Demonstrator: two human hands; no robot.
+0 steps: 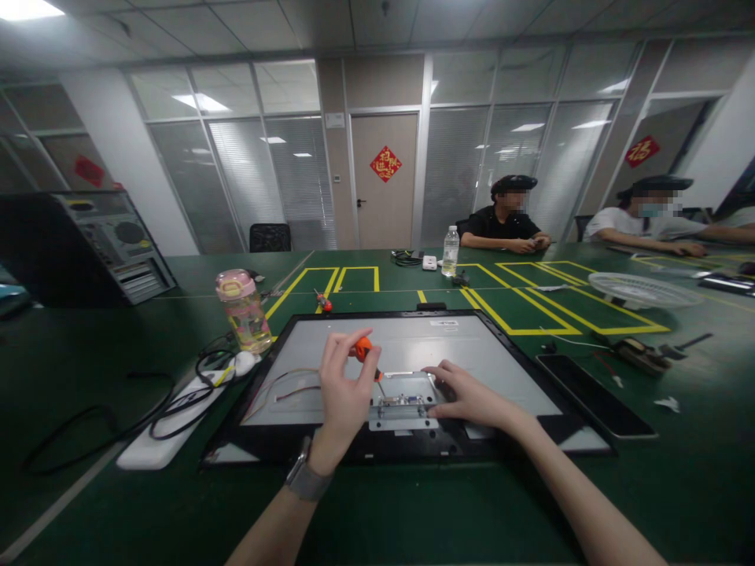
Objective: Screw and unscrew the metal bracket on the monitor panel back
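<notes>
A flat monitor panel point(472, 354) lies face down on the green table, black frame around a grey metal back. Near its front middle sits a small metal cover plate point(406, 393). My left hand point(345, 389) is closed round an orange-handled screwdriver point(364, 350), its tip down at the plate. My right hand point(465, 397) lies on the plate's right edge, fingers flat and pressing on it. Thin coloured wires point(283, 389) run across the panel to the left of my left hand.
A pink-lidded bottle point(243, 308), black cables point(177, 401) and a white board point(171, 428) lie left. A computer case point(100, 244) stands far left. A black strip point(593, 393), a white fan grille point(642, 289) and a water bottle point(451, 251) are right. Two people sit at the far side.
</notes>
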